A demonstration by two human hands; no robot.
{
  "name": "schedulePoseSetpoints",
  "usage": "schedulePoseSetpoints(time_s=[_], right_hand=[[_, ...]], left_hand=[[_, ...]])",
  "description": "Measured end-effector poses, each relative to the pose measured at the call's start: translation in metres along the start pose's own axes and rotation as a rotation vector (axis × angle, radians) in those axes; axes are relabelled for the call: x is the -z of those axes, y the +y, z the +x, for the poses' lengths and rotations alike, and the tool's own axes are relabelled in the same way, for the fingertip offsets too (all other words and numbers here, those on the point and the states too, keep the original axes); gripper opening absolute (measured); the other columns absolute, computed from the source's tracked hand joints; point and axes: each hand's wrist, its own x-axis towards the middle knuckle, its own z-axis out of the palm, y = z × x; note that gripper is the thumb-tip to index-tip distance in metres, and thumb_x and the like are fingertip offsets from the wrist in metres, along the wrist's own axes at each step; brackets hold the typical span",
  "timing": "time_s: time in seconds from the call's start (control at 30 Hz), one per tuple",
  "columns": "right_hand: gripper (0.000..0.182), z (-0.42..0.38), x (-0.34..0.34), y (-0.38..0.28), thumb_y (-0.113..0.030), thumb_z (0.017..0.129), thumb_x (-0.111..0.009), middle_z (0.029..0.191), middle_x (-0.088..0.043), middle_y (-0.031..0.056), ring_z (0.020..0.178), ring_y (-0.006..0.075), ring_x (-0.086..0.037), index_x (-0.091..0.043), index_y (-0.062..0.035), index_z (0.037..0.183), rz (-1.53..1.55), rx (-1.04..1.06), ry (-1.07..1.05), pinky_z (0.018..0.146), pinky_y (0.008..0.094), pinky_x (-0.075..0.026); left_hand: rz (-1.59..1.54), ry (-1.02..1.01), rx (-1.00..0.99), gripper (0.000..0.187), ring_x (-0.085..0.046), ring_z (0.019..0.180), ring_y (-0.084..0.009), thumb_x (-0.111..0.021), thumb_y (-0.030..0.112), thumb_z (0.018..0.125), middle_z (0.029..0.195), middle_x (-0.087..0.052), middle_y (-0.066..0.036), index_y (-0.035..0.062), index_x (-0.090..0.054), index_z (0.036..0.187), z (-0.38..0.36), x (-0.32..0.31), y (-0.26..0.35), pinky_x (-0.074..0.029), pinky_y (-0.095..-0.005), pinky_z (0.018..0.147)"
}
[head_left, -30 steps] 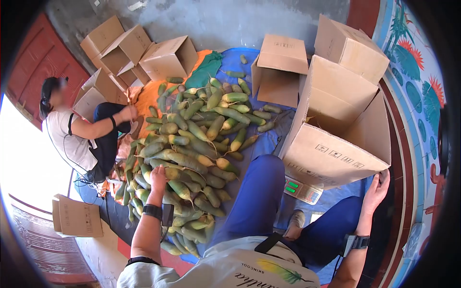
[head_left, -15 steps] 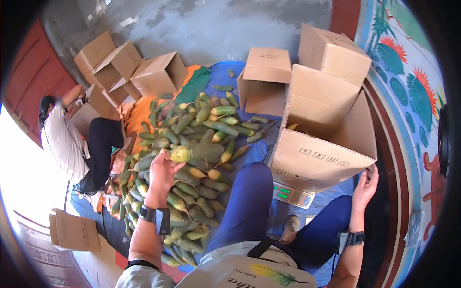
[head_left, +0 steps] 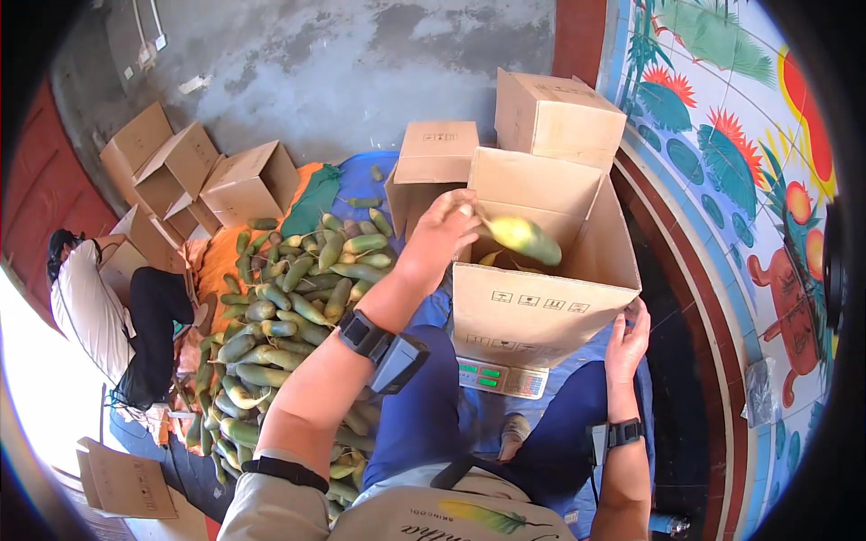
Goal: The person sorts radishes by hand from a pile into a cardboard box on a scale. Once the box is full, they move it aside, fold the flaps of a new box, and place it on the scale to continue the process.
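My left hand (head_left: 444,236) is over the left edge of a large open cardboard box (head_left: 541,302), its fingertips pinched at the thin root end of a green radish (head_left: 521,238). The radish hangs tilted over the box opening, slightly blurred. Inside the box, part of another radish shows. Against the box's lower right corner rests my right hand (head_left: 626,343), its fingers bent along the cardboard. Beneath the box is a scale (head_left: 502,378) with lit green displays. A big heap of green radishes (head_left: 271,329) lies to the left.
Empty cardboard boxes (head_left: 250,184) stand along the back wall at left, with more (head_left: 559,122) behind the large box. A co-worker (head_left: 95,311) crouches at far left by a box. A flattened carton (head_left: 126,482) lies at lower left; a painted wall is at right.
My left hand has moved from above the heap to the box with the radish. The camera view has turned right. My right hand stays by the box corner.
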Motion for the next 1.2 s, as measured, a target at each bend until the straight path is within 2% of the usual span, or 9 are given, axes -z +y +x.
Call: schedulePoseSetpoints(time_s=[0.07, 0.13, 0.2, 0.3, 0.43, 0.57, 0.87, 1.13, 1.2], right_hand=[[0.035, -0.001, 0.002, 0.008, 0.0, 0.085, -0.049, 0.104, -0.054, 0.0096, 0.09, 0.0165, -0.055, -0.045, -0.0021, 0.12, -0.19, 0.073, -0.012, 0.073, 0.0282, -0.046], [0.036, 0.0, 0.004, 0.004, 0.0, 0.085, -0.05, 0.105, -0.054, 0.0097, 0.09, 0.0165, -0.055, -0.045, -0.0019, 0.12, -0.156, 0.014, -0.025, 0.073, 0.0279, -0.046], [0.036, 0.0, 0.009, 0.001, 0.0, 0.085, -0.05, 0.105, -0.054, 0.0099, 0.089, 0.0165, -0.055, -0.045, -0.0016, 0.121, -0.124, -0.041, -0.044, 0.073, 0.0276, -0.046], [0.038, 0.002, 0.008, -0.004, -0.001, 0.081, -0.053, 0.109, -0.053, 0.0184, 0.096, 0.0292, -0.055, -0.046, 0.0028, 0.118, -0.041, -0.06, -0.007, 0.078, 0.0325, -0.046], [0.037, 0.003, 0.004, 0.004, -0.001, 0.081, -0.052, 0.111, -0.053, 0.0191, 0.105, 0.0327, -0.051, -0.047, 0.0031, 0.117, -0.003, -0.053, 0.001, 0.091, 0.0366, -0.04], [0.038, 0.003, 0.0, -0.006, -0.002, 0.08, -0.052, 0.109, -0.054, 0.019, 0.106, 0.0326, -0.051, -0.047, 0.003, 0.117, 0.021, -0.056, 0.035, 0.091, 0.037, -0.04], [0.045, 0.003, -0.015, -0.009, -0.003, 0.078, -0.053, 0.113, -0.053, 0.0189, 0.108, 0.033, -0.048, -0.044, 0.0016, 0.121, -0.017, -0.019, 0.145, 0.095, 0.0394, -0.035], [0.046, 0.001, -0.004, -0.013, -0.003, 0.078, -0.052, 0.113, -0.054, 0.0174, 0.108, 0.0321, -0.049, -0.043, 0.0008, 0.123, -0.073, -0.041, 0.148, 0.095, 0.0393, -0.036], [0.047, -0.001, 0.001, -0.011, -0.002, 0.081, -0.052, 0.112, -0.054, 0.0147, 0.101, 0.0236, -0.054, -0.042, -0.0026, 0.127, -0.163, 0.028, 0.152, 0.081, 0.0309, -0.044]], left_hand=[[0.224, 0.105, 0.017, 0.026, -0.05, 0.109, -0.021, -0.045, 0.02, 0.092, 0.116, -0.053, -0.007, 0.0038, -0.052, 0.112, -0.007, -0.004, 0.002, -0.038, -0.0347, 0.094], [0.422, 0.027, -0.125, 0.028, -0.048, 0.11, -0.0168, -0.046, 0.019, 0.092, 0.115, -0.054, -0.005, 0.0036, -0.052, 0.114, -0.023, 0.016, 0.001, -0.037, -0.032, 0.093], [0.543, 0.104, -0.101, 0.026, -0.05, 0.107, -0.0164, -0.042, 0.015, 0.092, 0.115, -0.054, -0.007, 0.0016, -0.054, 0.11, -0.043, 0.036, 0.002, -0.039, -0.0314, 0.09], [0.566, 0.171, -0.077, 0.025, -0.053, 0.103, -0.0172, -0.041, 0.014, 0.093, 0.109, -0.058, -0.008, -0.0002, -0.055, 0.107, -0.085, 0.061, 0.0, -0.04, -0.0317, 0.089], [0.617, 0.312, 0.006, 0.022, -0.057, 0.097, -0.018, -0.04, 0.014, 0.093, 0.1, -0.061, -0.009, -0.0003, -0.056, 0.099, -0.14, 0.083, -0.004, -0.042, -0.0308, 0.087], [0.576, 0.449, -0.05, 0.021, -0.059, 0.089, -0.0142, -0.042, 0.014, 0.094, 0.092, -0.064, -0.007, 0.0019, -0.058, 0.092, -0.175, 0.094, 0.0, -0.044, -0.0273, 0.079], [0.594, 0.482, -0.101, 0.023, -0.059, 0.085, -0.013, -0.042, 0.021, 0.094, 0.09, -0.064, -0.008, 0.0032, -0.057, 0.092, -0.182, 0.079, 0.024, -0.044, -0.0266, 0.077], [0.543, 0.398, -0.047, 0.025, -0.058, 0.081, -0.0123, -0.042, 0.021, 0.095, 0.086, -0.065, -0.007, 0.0016, -0.058, 0.091, -0.154, 0.088, -0.014, -0.044, -0.0256, 0.075], [0.563, 0.359, -0.032, 0.027, -0.057, 0.08, -0.0127, -0.041, 0.024, 0.095, 0.087, -0.064, -0.008, 0.0026, -0.057, 0.091, -0.146, 0.088, -0.026, -0.044, -0.0267, 0.074]])
